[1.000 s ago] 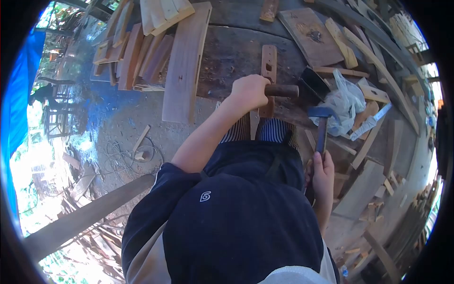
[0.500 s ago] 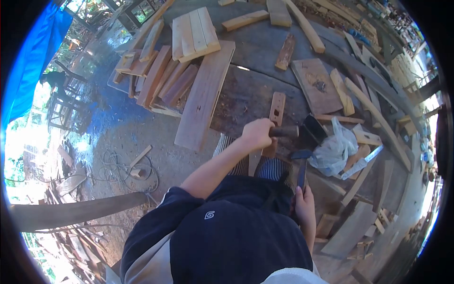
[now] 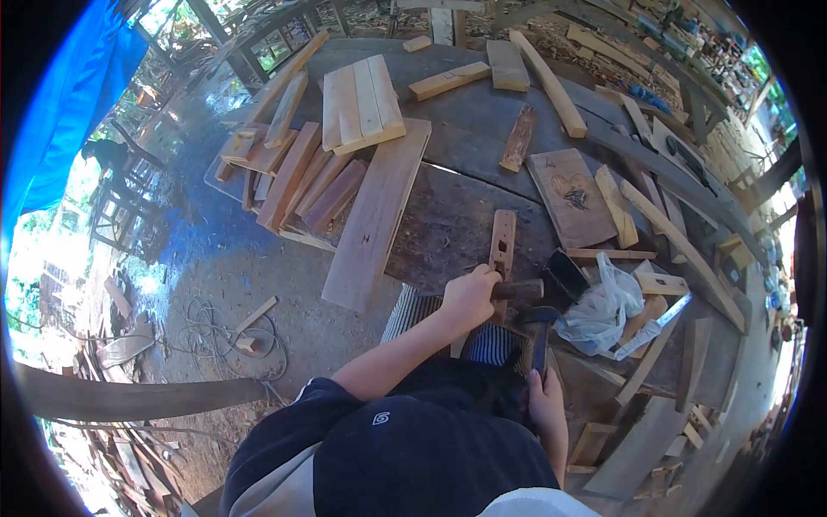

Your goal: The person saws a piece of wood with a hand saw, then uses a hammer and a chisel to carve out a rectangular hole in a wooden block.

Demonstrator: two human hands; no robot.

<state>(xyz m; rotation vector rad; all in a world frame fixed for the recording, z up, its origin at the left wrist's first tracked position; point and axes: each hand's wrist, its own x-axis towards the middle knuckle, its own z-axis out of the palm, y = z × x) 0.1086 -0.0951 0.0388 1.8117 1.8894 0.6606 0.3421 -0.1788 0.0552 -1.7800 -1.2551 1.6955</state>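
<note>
My left hand point(image 3: 471, 299) is wrapped round the middle of a wooden hand plane point(image 3: 502, 234), a narrow block with holes in its upper face. Its dark round cross handle point(image 3: 520, 289) juts out to the right of my fingers. My right hand point(image 3: 547, 401) grips a hammer point(image 3: 540, 351) by its handle, low at my right side. The hammer's dark head is just below the end of the cross handle. Beneath the plane, my legs in striped cloth show at the edge of the workbench point(image 3: 448, 226).
A long board point(image 3: 376, 220) and a stack of wood pieces point(image 3: 297, 185) lie to the left. On the right are a clear plastic bag point(image 3: 600, 314), a black open container point(image 3: 564, 274), a handsaw-like blade point(image 3: 659, 326) and a square board point(image 3: 570, 198). A cable point(image 3: 215, 332) coils on the floor.
The view has tilted up, so the bench and both hands appear lower. The hammer head has come closer to the plane's cross handle. Both hands keep their grips.
</note>
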